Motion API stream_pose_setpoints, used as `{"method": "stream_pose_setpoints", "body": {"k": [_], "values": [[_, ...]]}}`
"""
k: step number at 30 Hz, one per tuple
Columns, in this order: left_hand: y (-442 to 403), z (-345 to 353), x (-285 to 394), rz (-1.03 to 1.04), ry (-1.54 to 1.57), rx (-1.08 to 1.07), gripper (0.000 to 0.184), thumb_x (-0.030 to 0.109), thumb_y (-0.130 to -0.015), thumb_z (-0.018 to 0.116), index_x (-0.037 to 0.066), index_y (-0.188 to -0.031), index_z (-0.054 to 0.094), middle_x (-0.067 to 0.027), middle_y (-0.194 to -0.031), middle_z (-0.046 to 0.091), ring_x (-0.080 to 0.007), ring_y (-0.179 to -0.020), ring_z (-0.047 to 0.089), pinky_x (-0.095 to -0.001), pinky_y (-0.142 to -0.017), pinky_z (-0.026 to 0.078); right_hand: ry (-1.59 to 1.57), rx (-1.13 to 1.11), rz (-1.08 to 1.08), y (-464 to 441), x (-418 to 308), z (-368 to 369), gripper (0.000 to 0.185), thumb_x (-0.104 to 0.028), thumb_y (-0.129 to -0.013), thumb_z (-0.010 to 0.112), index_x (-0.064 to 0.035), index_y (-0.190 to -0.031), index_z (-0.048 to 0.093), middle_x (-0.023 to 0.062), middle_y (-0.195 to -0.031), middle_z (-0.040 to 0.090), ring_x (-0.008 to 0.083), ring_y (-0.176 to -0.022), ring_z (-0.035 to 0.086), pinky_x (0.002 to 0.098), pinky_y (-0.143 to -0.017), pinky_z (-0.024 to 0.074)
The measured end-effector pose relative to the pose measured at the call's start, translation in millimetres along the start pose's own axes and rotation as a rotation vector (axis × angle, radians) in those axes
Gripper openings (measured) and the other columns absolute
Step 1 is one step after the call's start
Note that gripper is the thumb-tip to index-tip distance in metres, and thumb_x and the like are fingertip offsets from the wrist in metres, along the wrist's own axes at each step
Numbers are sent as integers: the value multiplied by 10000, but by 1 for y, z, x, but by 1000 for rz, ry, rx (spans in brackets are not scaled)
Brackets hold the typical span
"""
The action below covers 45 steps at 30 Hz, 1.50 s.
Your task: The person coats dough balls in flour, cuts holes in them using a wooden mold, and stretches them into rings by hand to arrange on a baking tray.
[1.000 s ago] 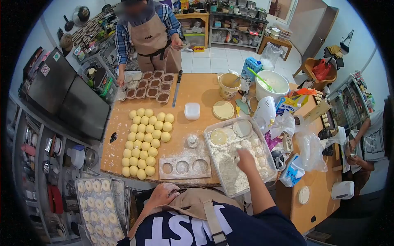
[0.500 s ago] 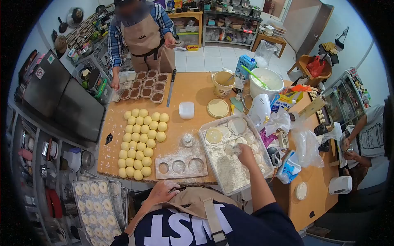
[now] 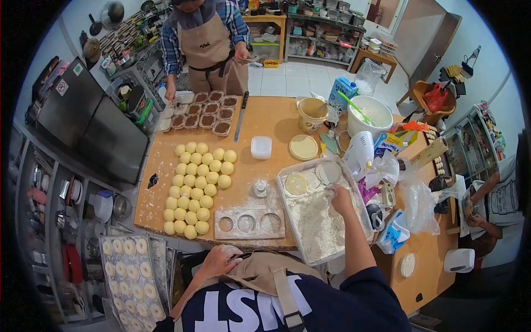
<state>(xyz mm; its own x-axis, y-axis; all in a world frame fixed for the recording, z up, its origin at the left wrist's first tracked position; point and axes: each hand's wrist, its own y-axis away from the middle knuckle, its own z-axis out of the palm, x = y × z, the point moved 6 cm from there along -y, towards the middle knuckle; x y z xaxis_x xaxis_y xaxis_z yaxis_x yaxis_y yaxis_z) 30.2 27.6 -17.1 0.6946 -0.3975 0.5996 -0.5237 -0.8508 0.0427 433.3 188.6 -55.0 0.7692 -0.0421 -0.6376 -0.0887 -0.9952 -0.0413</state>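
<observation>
My right hand [image 3: 341, 199] is inside a white tray [image 3: 303, 250] of flour, its floury fingertips low over the flour and too blurred to show what they hold. Close by lie pale discs [image 3: 329, 172] and a round yellowish piece [image 3: 296, 183], both inside the tray. Against the apron at my waist rests my left hand [image 3: 222, 259], fingers loosely extended, flour on them and nothing held. Left of the tray sit a wooden board with three round hollows [image 3: 246, 239] and a small floury object [image 3: 260, 188]. Many yellow dough balls [image 3: 191, 193] stand in rows farther left.
Across the table, a person [image 3: 207, 47] stands by chocolate-coloured filled cups [image 3: 208, 120] and a knife [image 3: 241, 117]. A tub [image 3: 311, 119], white bowl [image 3: 376, 108] and hand mixer [image 3: 359, 152] crowd the right. Ring-shaped dough [image 3: 131, 271] fills trays at lower left.
My right hand has moved up and right in the tray, over the flour. The view has shifted slightly, so the table appears farther right. My left hand has stayed at my waist.
</observation>
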Motion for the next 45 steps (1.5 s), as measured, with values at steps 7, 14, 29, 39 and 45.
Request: {"method": "stream_pose_setpoints", "body": {"k": [7, 14, 29, 39, 45], "values": [[0, -9, -4, -11, 56, -16, 256, 283, -812, 640, 90, -981, 639, -105, -949, 640, -293, -911, 589, -381, -801, 443, 48, 19, 113, 23, 8, -38, 245, -33, -703, 637, -60, -944, 675, 193, -921, 655, 365, -906, 613, 382, -804, 479], [-2, -27, -20, 22, 64, -16, 224, 244, -802, 650, 94, -969, 637, -95, -932, 645, -284, -902, 597, -370, -785, 458, 230, 63, 241, 56, 47, -65, 289, 18, -691, 549, -40, -952, 657, 223, -918, 643, 386, -907, 612, 425, -791, 473], [43, -98, -122, -55, 71, 56, 249, 299, -822, 619, 82, -942, 641, -101, -925, 637, -295, -901, 590, -400, -791, 460, 15, -313, -256, -18, -245, 153, 506, -5, -700, 658, -88, -1190, 561, 203, -1359, 427, 375, -1281, 371, 407, -1068, 317], [142, -119, -202, -232, 174, 310, 241, 319, -821, 633, 129, -970, 637, -73, -889, 642, -286, -877, 597, -399, -795, 459, 113, -575, -760, -130, -434, 372, 436, -76, -761, 628, -138, -1189, 574, 173, -1319, 455, 352, -1192, 446, 407, -989, 402], [186, -102, -229, -356, 199, 285, 272, 332, -826, 630, 165, -1040, 619, -79, -966, 640, -290, -915, 592, -404, -813, 459, 326, -632, -743, -185, -456, 448, 465, -61, -714, 647, -115, -1168, 560, 183, -1278, 484, 352, -1173, 469, 408, -972, 415]]}}
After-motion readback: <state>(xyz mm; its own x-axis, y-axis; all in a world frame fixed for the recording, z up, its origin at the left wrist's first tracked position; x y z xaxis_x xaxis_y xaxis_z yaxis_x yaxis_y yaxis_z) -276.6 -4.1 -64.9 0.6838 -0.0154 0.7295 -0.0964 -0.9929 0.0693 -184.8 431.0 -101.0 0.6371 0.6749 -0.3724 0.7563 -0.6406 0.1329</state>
